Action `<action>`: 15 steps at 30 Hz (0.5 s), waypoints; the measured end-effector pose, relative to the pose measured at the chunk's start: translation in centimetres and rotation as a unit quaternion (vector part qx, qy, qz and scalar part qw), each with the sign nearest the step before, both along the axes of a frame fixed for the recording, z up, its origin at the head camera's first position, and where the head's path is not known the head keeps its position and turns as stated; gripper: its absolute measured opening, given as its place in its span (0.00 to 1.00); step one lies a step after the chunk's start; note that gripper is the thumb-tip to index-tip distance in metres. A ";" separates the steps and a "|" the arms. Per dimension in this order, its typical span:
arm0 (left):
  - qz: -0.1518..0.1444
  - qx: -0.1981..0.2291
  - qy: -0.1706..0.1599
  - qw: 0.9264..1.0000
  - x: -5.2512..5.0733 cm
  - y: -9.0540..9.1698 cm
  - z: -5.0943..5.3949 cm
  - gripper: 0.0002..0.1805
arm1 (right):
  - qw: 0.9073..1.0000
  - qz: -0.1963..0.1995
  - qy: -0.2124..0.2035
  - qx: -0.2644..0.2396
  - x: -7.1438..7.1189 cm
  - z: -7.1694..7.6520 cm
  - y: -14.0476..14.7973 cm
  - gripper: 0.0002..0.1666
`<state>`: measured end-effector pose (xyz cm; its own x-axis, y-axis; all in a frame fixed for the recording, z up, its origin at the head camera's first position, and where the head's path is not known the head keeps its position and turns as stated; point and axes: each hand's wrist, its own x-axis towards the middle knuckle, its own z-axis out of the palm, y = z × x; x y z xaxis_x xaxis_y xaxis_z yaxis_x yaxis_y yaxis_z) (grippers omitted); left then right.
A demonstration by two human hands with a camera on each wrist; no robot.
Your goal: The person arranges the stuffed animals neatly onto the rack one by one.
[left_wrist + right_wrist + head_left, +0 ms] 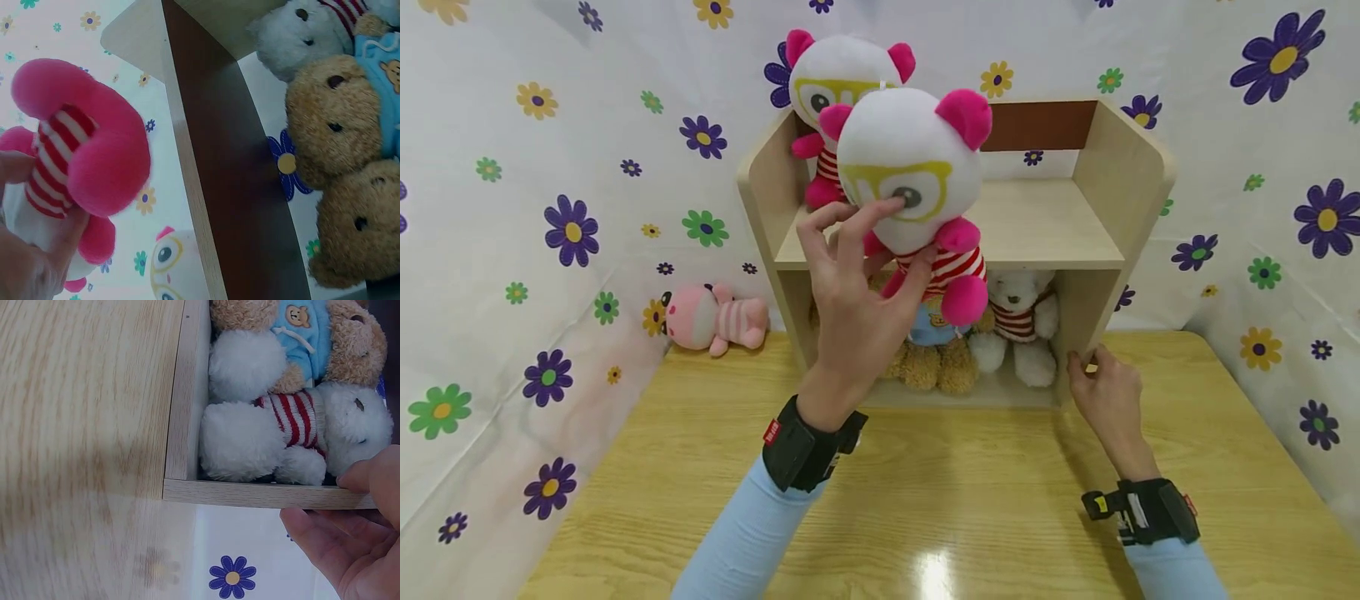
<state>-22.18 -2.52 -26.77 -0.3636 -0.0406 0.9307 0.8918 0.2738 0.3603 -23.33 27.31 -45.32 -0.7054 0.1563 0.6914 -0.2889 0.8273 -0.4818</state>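
Note:
My left hand holds a white-and-pink plush panda with yellow glasses and a red-striped shirt. It grips the toy round its body, in front of the shelf's upper level. In the left wrist view the fingers and thumb press into the striped shirt, above the pink legs. Low on the right, my right hand pinches the front edge of the side panel of the wooden shelf. The right wrist view shows its thumb inside the panel and its fingers outside. A similar plush panda sits at the upper level's left end, partly hidden.
In the lower compartment are a white plush bear in a striped sweater and brown plush bears, one in a blue top. A pink plush toy lies on the wooden table to the left. Flower-patterned cloth surrounds the table.

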 end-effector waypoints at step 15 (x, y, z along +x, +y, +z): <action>0.126 -0.140 -0.071 0.980 -5.2 2.6 3.5 0.16 | 1.000 -0.002 0.001 0.002 -0.1 -0.1 -0.1 0.10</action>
<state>-27.41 0.12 -23.27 -0.5012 0.1035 0.8591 0.7296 0.5845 0.3552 -23.39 27.24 -45.44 -0.7039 0.1566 0.6928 -0.2853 0.8309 -0.4777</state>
